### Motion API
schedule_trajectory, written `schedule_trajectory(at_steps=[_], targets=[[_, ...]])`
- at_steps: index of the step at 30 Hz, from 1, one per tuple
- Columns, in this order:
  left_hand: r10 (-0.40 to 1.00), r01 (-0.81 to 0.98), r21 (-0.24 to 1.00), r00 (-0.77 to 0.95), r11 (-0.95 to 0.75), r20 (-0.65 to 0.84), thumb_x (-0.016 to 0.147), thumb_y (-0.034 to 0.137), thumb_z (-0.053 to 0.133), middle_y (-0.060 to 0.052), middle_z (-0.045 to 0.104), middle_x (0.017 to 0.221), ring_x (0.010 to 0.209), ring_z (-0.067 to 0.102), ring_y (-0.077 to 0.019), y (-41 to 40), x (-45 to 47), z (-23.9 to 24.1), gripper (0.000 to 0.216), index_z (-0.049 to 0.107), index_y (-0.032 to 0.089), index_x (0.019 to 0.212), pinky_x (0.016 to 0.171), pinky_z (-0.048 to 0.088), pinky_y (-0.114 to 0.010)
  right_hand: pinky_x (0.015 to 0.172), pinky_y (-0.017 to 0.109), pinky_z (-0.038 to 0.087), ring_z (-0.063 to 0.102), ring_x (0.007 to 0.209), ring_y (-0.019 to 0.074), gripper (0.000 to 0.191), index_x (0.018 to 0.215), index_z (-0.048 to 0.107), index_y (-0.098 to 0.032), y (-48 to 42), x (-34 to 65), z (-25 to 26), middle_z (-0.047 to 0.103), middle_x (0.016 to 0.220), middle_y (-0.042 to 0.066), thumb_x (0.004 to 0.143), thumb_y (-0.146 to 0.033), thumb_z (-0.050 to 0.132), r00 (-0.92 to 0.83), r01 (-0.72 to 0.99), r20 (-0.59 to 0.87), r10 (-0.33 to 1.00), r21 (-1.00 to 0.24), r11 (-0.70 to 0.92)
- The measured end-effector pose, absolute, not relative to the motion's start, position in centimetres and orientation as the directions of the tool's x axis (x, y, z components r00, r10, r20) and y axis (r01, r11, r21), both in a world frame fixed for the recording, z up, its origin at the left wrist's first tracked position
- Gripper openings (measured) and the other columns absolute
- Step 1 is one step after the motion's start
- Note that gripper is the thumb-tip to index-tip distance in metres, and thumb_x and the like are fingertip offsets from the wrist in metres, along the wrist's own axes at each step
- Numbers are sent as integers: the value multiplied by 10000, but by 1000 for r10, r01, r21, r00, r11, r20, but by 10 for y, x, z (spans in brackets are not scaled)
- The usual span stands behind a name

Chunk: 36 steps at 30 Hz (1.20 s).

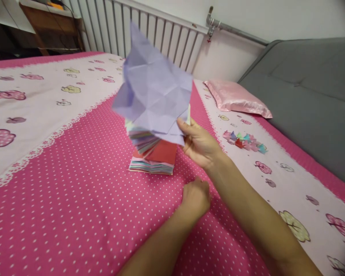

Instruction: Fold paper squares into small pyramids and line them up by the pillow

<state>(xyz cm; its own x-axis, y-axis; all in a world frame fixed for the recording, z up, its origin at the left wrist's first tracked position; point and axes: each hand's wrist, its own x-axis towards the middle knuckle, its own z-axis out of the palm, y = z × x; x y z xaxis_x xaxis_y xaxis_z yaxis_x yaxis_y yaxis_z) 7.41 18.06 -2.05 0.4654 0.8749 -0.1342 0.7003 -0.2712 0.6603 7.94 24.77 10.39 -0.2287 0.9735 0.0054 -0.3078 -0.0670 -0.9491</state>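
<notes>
My right hand [199,143] pinches the right edge of a raised, uneven bundle of folding paper. Its top is a purple paper sheet [161,86], covered in crossing creases, with corners that stick up and bend. Under that sheet, fanned edges of many-coloured paper [142,140] show. Just below lies a neat square paper stack [152,166] with a red sheet uppermost; whether the bundle touches it I cannot tell. My left hand [197,195] is curled into a fist on the bedspread, near the stack's right side, its fingertips hidden from view.
Small folded paper pieces [245,142] in several colours lie in a cluster on the right. A pink pillow [238,97] sits by the grey headboard [307,84]. Behind the bed stands a white radiator [103,30]. The bedspread [74,199] is pink with white dots.
</notes>
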Motion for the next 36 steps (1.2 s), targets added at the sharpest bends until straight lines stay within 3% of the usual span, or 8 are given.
schedule_trajectory(at_steps=[9, 15, 20, 24, 26, 30, 33, 36], targets=[[883, 726, 595, 465, -345, -56, 775, 259, 464, -100, 631, 983, 807, 627, -229, 178, 73, -24, 242, 622, 160, 929, 704, 500, -323, 716, 201, 564, 649, 916, 106, 255, 1151, 496, -251, 285, 67, 130, 677, 889, -33, 902, -234, 445, -137, -401, 94, 986, -916, 31], [894, 727, 604, 445, -325, -53, 773, 279, 469, -118, 657, 964, 794, 639, -258, 178, 75, -27, 283, 628, 169, 979, 683, 504, -344, 748, 266, 577, 647, 920, 152, 225, 1109, 527, -190, 278, 66, 80, 686, 958, 36, 893, -189, 467, -142, -356, -91, 986, -925, -137], [873, 741, 591, 472, -319, -121, 773, 213, 468, -138, 673, 955, 874, 631, -284, 180, 74, -20, 255, 658, 146, 930, 752, 493, -361, 608, 246, 576, 657, 664, 127, 127, 951, 569, -120, 264, 82, 28, 697, 864, 76, 848, -90, 501, -68, -150, -447, 892, -879, -452], [882, 753, 578, 456, -314, -115, 767, 255, 508, -160, 652, 995, 881, 623, -299, 180, 73, -19, 308, 627, 110, 1012, 760, 495, -385, 421, 180, 455, 564, 464, 78, 63, 855, 596, -127, 264, 94, 26, 691, 738, 60, 830, -170, 558, -116, 140, -443, 889, -893, -427], [884, 750, 579, 456, -320, -102, 764, 261, 520, -149, 632, 1046, 889, 619, -287, 180, 74, -21, 333, 608, 125, 1055, 770, 494, -383, 415, 200, 419, 538, 450, 84, 142, 827, 618, -136, 265, 100, 31, 687, 732, 60, 814, -273, 585, -155, 348, -413, 897, -873, -342], [877, 763, 560, 465, -324, -126, 793, 261, 498, -143, 619, 1055, 898, 615, -275, 179, 75, -14, 308, 616, 138, 1049, 778, 492, -382, 650, 289, 473, 627, 719, 182, 370, 975, 615, -125, 266, 108, 38, 681, 916, 100, 756, -424, 618, -22, 667, -253, 967, -725, -175], [820, 775, 515, 531, -366, -216, 795, 243, 504, -174, 612, 1053, 903, 613, -290, 173, 63, 13, 307, 628, 95, 1033, 765, 496, -386, 830, 306, 444, 579, 1015, 216, 522, 1198, 496, -106, 268, 113, 39, 583, 1187, 147, 775, -393, 602, 8, 595, -227, 974, -782, -188], [659, 675, 554, 700, -487, -274, 755, 260, 553, -138, 669, 901, 831, 622, -282, 168, 26, 53, 228, 679, 117, 880, 758, 491, -394, 869, 310, 434, 536, 1097, 209, 539, 1237, 460, -127, 276, 117, 35, 497, 1302, 158, 788, -394, 590, -7, 420, -278, 961, -873, -249]])
